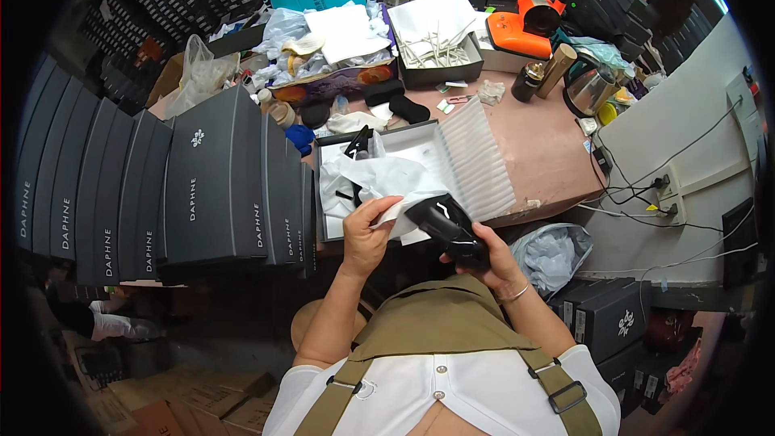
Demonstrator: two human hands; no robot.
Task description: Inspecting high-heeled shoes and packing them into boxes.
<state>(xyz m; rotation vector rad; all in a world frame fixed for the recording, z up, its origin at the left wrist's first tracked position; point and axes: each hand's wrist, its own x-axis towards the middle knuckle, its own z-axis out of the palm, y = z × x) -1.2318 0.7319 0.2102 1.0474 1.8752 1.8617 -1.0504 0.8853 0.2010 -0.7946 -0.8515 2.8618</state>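
Left hand: the left hand (365,234) is raised in front of the chest, fingers curled shut around a fold of white tissue paper (379,182), thumb on top.
Right hand: the right hand (488,257) is cupped closed around the lower end of a black shoe (446,226), fingers wrapped underneath it.
Shoe position: held in the air just off the near edge of the table (549,153), between the two hands, its upper end touching the tissue.
Shoe axis: long axis runs diagonally, from the right palm up and to the left toward the tissue; which end is the toe I cannot tell.
Tissue: spills out of the open box (420,149) over its near rim and reaches down to the left hand.
Open box: lies flat on the table, its ribbed white lid (480,161) leaning off to the right.
Left edge: a row of grey boxes (210,182) stands on end just beside the open box, close to the left forearm.
Right edge: bare pink tabletop lies right of the lid, ending at a wall with cables (646,194).
Far side: crowded with clutter, a second open box (436,36) and an orange tool (525,24).
Near side: open space between table edge and body, where both hands work; a grey bag (553,254) sits just beside the right wrist.
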